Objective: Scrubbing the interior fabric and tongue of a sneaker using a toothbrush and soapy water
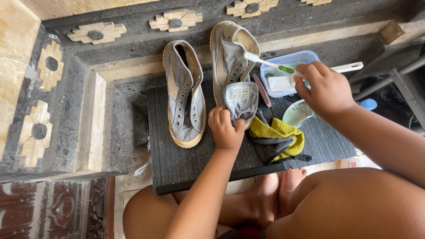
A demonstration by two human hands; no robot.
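Observation:
Two grey high-top canvas shoes without laces lie on a dark ribbed mat [177,159]. The left shoe [183,95] rests untouched. My left hand [226,128] grips the pulled-out tongue of the right shoe [232,53]. My right hand [325,86] holds a white and green toothbrush [272,65], its bristles touching the inside edge of the right shoe's opening.
A clear plastic tub [305,57] with a white bar inside sits behind the toothbrush. A small pale bowl [297,114] and a yellow and grey cloth [276,139] lie on the mat. Carved stone walls enclose the back and left. My bare feet [276,190] rest below the mat.

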